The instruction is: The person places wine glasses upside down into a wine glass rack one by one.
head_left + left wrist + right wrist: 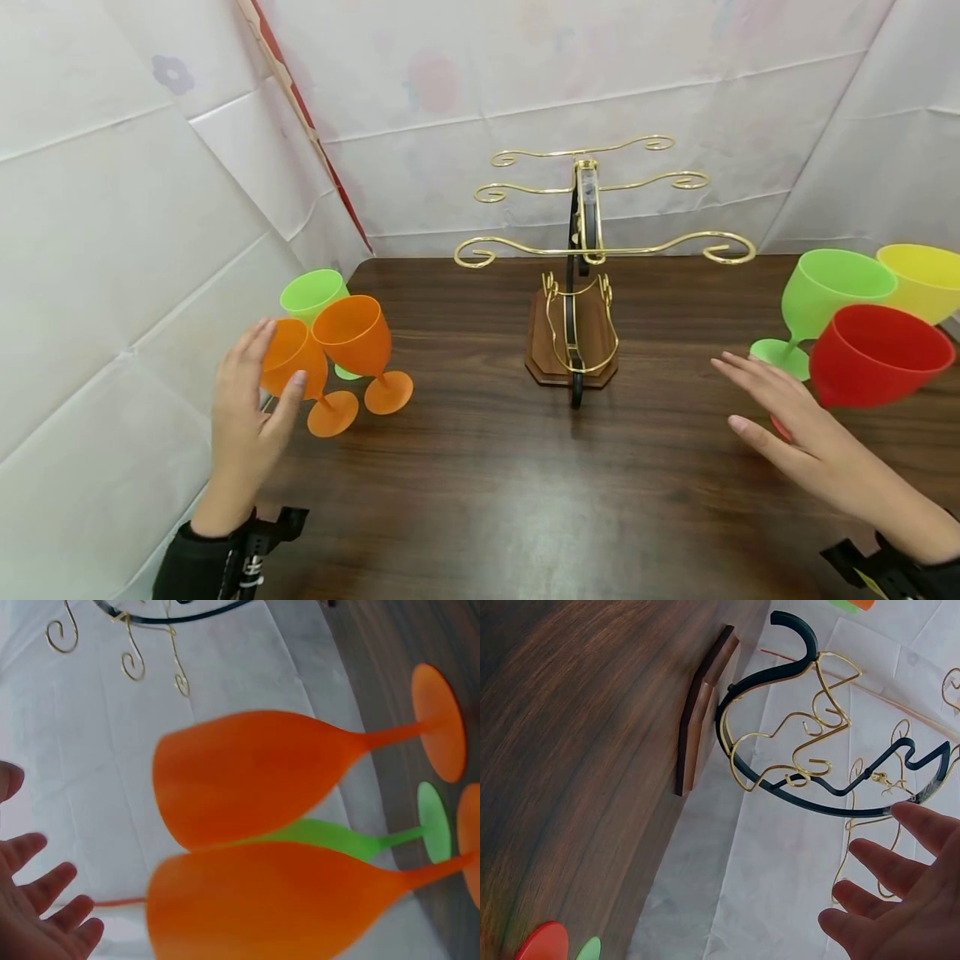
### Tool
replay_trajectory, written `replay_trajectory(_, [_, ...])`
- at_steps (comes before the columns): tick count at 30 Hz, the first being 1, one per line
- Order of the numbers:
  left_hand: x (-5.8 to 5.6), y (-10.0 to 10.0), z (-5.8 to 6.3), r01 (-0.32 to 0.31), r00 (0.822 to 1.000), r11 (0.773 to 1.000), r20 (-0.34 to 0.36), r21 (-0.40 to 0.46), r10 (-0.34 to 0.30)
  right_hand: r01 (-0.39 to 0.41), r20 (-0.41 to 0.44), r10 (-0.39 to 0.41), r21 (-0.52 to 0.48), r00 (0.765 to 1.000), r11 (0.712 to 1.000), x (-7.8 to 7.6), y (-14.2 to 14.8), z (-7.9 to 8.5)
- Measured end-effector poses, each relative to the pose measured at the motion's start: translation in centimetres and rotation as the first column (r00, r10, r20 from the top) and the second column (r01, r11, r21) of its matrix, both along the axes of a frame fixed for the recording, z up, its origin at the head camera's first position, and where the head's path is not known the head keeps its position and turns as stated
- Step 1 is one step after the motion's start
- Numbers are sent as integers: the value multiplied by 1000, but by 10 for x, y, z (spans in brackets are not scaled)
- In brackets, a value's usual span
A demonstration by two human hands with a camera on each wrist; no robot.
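On the left side of the table, my left hand (251, 408) is beside the nearer orange goblet (295, 358), thumb spread from the fingers. The left wrist view shows a gap between those fingers (64, 911) and the goblet bowls. A second orange goblet (356, 337) and a green goblet (315, 293) stand close behind. Over on the right, my right hand (817, 446) has its fingers extended near a red goblet (877, 358), partly covering its stem, and holds nothing. Behind the red one are another green goblet (832, 287) and a yellow goblet (926, 279).
A gold and black metal rack (577, 250) with curled arms stands mid-table on an octagonal wooden base (540, 354). The dark wood table (480, 500) meets white sheeting (420, 167) at the back and left. A red-edged strip (300, 117) runs down the left corner.
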State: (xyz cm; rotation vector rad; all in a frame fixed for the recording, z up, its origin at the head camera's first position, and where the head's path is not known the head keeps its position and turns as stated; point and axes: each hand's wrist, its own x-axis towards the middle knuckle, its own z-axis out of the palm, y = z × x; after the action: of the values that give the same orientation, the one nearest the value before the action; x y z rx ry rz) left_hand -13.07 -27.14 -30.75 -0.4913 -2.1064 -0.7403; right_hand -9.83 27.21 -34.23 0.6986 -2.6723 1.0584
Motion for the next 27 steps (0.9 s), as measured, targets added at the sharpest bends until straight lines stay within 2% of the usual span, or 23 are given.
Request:
replay_trajectory(4, [-2,-12,-5,-89,994,985,83,149,78,17,21,-17,5,1000,1000,0,1,-2])
replay_trajectory(6, [-3,-17,-7,-130,982,962,167,239,91,22,35,-23,6,999,1000,1,2,-4])
replay_trajectory(8, [-4,-21,-9,-176,959,926,270,335,85,25,43,-25,8,999,1000,2,2,-5])
replay_trajectory(10, [-6,-24,-11,-215,928,885,368,414,53,25,47,-26,7,999,1000,3,2,-7])
replay_trajectory(12, [-8,-26,-14,-253,889,847,459,468,13,24,41,-25,5,999,1000,3,2,-7])
replay_trajectory(14, [-10,-27,-18,-264,863,801,502,537,-53,22,35,-22,3,999,1000,3,2,-8])
replay_trajectory(16, [-11,-27,-22,-262,846,752,519,605,-122,21,32,-21,2,999,1000,4,2,-8])
replay_trajectory(19, [-14,-27,-28,-233,839,688,500,687,-214,17,32,-17,-1,999,1000,4,2,-8])
replay_trajectory(22, [-17,-26,-32,-221,830,673,498,706,-250,19,32,-19,-2,999,1000,5,2,-8])
replay_trajectory(25, [-21,-26,-38,-213,830,672,494,709,-258,22,30,-22,-3,999,1000,6,3,-8])
replay_trajectory(27, [-22,-25,-43,-209,827,680,499,703,-260,22,28,-22,-4,999,1000,6,3,-9])
